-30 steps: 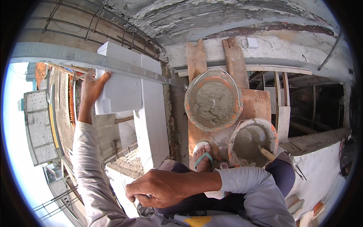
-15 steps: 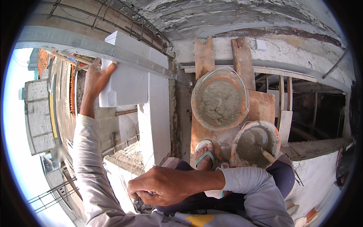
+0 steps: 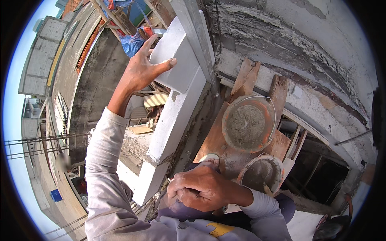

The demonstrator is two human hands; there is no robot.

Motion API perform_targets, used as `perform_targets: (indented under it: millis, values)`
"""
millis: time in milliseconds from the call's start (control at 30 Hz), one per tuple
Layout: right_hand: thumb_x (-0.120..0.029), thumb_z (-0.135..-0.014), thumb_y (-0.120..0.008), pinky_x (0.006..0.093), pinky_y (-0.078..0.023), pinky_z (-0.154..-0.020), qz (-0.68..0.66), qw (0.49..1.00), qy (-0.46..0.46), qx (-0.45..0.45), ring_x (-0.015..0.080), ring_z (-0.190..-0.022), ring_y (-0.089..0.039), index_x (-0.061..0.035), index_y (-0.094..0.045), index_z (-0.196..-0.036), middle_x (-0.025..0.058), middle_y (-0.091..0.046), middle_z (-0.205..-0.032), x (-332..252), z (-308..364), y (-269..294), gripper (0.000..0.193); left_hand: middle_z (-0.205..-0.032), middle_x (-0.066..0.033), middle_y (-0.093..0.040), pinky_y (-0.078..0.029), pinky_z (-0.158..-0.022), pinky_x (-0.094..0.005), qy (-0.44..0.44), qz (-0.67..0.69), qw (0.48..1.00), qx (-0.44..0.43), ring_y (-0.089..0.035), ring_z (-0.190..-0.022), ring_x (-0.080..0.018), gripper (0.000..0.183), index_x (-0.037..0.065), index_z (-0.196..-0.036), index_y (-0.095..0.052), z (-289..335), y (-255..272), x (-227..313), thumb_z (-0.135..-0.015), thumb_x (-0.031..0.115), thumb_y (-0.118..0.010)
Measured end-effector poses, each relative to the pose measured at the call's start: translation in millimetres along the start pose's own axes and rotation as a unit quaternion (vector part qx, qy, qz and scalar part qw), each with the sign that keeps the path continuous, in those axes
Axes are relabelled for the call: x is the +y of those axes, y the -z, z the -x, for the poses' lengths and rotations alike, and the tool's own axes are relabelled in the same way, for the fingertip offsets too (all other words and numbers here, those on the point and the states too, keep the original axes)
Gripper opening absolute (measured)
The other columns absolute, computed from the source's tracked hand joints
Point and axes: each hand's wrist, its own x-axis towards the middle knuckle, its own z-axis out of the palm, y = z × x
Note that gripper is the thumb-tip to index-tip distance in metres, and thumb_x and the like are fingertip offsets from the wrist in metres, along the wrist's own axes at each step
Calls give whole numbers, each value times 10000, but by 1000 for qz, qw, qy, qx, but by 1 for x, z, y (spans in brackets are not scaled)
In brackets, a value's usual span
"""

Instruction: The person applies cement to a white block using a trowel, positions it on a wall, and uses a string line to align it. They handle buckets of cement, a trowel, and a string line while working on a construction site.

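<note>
My left hand (image 3: 140,70) reaches out to a white building block (image 3: 183,60) and grasps its end. The thumb lies on one face and the fingers go to the far edge. The block sits on top of a row of similar white blocks (image 3: 177,116). A long grey metal bar (image 3: 195,34) runs close along the block. Near my body, my right hand (image 3: 209,188) is closed with fingers curled together; what it holds is hidden. A large orange bucket (image 3: 266,120) with thick grey mortar (image 3: 245,124) stands on the boards beyond it.
A second bucket (image 3: 278,170) with wetter mortar and a wooden handle (image 3: 267,188) stands nearer me. Wooden planks (image 3: 213,138) lie under the buckets and my sandalled foot (image 3: 211,158). A dark opening (image 3: 317,172) lies to the right. Left of the blocks is a drop toward neighbouring buildings.
The view has turned left, so the blocks and buckets appear tilted. My left hand stays at the block's end, with thumb and fingers showing wider apart. My right hand remains closed near my body.
</note>
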Motion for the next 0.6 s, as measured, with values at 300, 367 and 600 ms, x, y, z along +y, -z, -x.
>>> perform_targets:
  millis: [300, 367, 600]
  values:
    - [51, -913, -527, 302, -564, -632, 38, 994, -103, 0, 169, -689, -704, 1, -663, -1003, 104, -703, -793, -13, -8, -5, 171, -1244, -234, -701, -527, -994, -419, -52, -71, 989, 117, -706, -1091, -356, 848, 75, -1471, -576, 39, -19, -16, -714, 335, -860]
    - [51, -911, -523, 310, -562, -631, 53, 994, -96, -6, 176, -683, -692, -3, -664, -1003, 101, -695, -776, -10, -11, -7, 176, -1193, -227, -711, -544, -949, -416, -73, -80, 985, 138, -718, -1015, -362, 849, 80, -1455, -596, 38, -22, -24, -702, 384, -843]
    - [-21, -949, -551, 305, -506, -615, 83, 993, -85, 9, 185, -649, -653, 12, -671, -973, 124, -686, -723, -6, -19, -17, 127, -1068, -210, -710, -556, -907, -421, -62, -65, 987, 131, -720, -946, -350, 836, 90, -1448, -604, 38, -24, -17, -704, 410, -812]
